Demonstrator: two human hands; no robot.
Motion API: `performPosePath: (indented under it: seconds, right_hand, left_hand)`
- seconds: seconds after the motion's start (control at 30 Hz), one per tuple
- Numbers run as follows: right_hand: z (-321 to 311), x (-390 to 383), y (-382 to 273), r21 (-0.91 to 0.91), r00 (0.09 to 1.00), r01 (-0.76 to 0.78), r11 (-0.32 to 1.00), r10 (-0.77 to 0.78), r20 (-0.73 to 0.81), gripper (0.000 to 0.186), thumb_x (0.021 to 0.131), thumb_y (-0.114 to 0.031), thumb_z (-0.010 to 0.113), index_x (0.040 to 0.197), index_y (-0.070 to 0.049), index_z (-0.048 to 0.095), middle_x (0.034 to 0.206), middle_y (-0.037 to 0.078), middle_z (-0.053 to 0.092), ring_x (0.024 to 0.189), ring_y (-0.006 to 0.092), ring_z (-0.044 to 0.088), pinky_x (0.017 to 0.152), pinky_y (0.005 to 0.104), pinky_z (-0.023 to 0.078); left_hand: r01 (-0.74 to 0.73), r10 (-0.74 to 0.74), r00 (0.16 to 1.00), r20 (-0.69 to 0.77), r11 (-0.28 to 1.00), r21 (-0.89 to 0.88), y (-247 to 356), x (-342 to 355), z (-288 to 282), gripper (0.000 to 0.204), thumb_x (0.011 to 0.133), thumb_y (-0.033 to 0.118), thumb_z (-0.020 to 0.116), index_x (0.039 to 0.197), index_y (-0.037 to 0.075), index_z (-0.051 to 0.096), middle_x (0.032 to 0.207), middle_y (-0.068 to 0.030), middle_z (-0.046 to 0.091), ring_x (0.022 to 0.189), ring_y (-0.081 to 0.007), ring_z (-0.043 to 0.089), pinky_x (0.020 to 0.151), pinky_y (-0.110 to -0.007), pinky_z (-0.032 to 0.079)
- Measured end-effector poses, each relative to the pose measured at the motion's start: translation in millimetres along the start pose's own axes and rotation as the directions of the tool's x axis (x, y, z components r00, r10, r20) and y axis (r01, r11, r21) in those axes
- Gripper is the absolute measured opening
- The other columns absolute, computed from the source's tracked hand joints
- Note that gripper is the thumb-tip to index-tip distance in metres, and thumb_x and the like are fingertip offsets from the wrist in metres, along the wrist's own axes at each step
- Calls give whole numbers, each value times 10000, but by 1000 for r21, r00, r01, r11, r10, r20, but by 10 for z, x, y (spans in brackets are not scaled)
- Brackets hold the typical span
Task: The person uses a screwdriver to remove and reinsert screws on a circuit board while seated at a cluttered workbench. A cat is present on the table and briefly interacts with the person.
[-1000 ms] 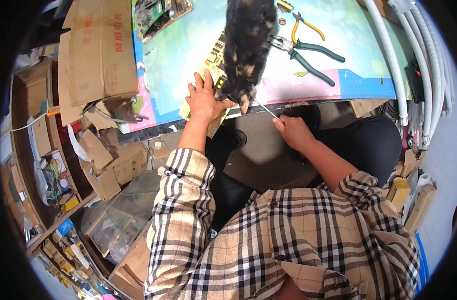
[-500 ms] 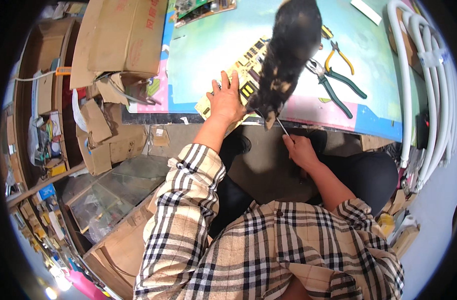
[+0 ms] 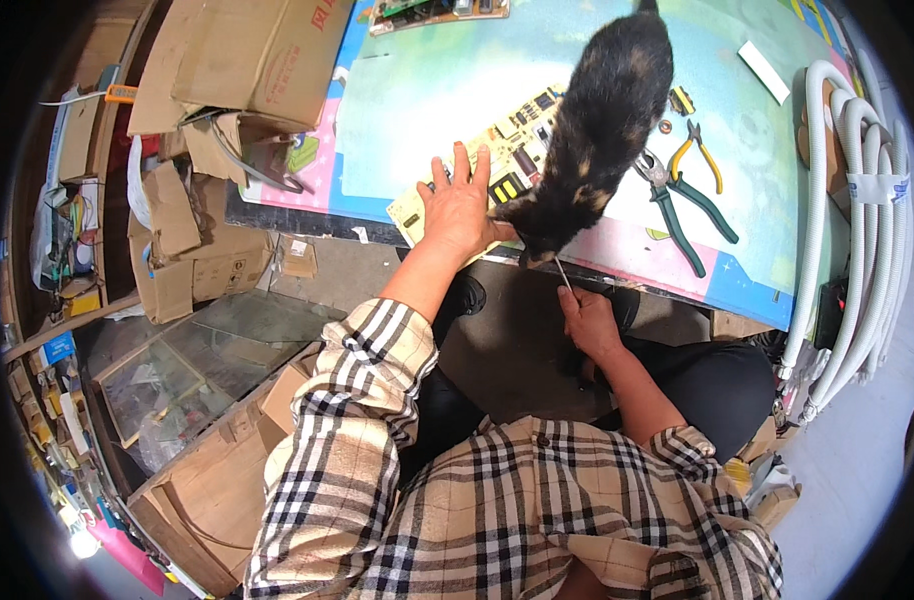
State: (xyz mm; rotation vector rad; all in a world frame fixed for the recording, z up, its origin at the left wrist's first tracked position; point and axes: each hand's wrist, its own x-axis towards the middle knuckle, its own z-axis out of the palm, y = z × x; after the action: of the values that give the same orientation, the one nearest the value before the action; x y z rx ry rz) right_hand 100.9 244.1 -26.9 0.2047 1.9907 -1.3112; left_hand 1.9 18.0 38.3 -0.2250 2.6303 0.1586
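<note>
My left hand (image 3: 460,213) lies with fingers spread on a yellowish circuit board (image 3: 522,165) carrying several electronic parts, at the table's near edge. In my right hand (image 3: 591,322), closed below that edge, is a tool with a thin metal shaft (image 3: 563,274). Its handle is hidden in my fist, and its tip ends by the cat's head. A dark tortoiseshell cat (image 3: 617,100) stands on the table over the board's right end. Its lowered head is between my hands and hides part of the board.
Green-handled pliers (image 3: 675,228) and smaller yellow-handled pliers (image 3: 712,165) lie right of the cat, near a small yellow-and-black component (image 3: 682,100). A coiled white hose (image 3: 867,225) stands at the right edge, a cardboard box (image 3: 257,70) at the left. Another circuit board (image 3: 437,14) lies at the back.
The whole view has shifted a little, bringing the cat's tail base into sight. The cat still bends its head between my hands. My left hand stays on the board; my right keeps the tool.
</note>
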Motion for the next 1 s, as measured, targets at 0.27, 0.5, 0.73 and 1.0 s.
performPosePath:
  seconds: [0.27, 0.5, 0.73, 1.0]
  right_hand:
    - [80, 24, 101, -210, 962, 170, 963, -209, -177, 384, 969, -316, 554, 791, 13, 645, 654, 264, 602, 663, 474, 604, 592, 502, 484]
    - [44, 4, 62, -193, 973, 150, 970, -179, -146, 369, 968, -327, 553, 822, -3, 654, 688, 279, 614, 711, 475, 617, 617, 514, 500]
    - [134, 45, 141, -357, 950, 121, 926, -213, -230, 356, 965, -330, 555, 844, -12, 658, 707, 276, 621, 709, 478, 615, 630, 528, 504]
    - [151, 49, 84, -255, 966, 97, 962, -153, -210, 357, 958, -334, 566, 824, -19, 664, 721, 283, 621, 724, 478, 615, 669, 552, 499]
  left_hand:
    - [-7, 7, 1000, -21, 1000, -19, -4, 5, 22, 1249, 565, 423, 892, 1553, 156, 176, 1599, -185, 151, 1428, -485, 192, 1099, -649, 249]
    - [15, -15, 1000, -6, 1000, -12, 29, -17, 33, 1223, 574, 368, 885, 1555, 193, 176, 1607, -167, 141, 1440, -463, 192, 1111, -626, 262]
    - [-3, 3, 1000, 1, 1000, 2, 41, -3, 39, 1229, 598, 428, 883, 1557, 158, 165, 1601, -175, 146, 1427, -479, 190, 1095, -646, 258]
    - [-9, 8, 1000, 7, 1000, 22, 35, 29, 22, 1232, 585, 472, 887, 1548, 147, 191, 1599, -186, 145, 1429, -474, 194, 1096, -632, 264]
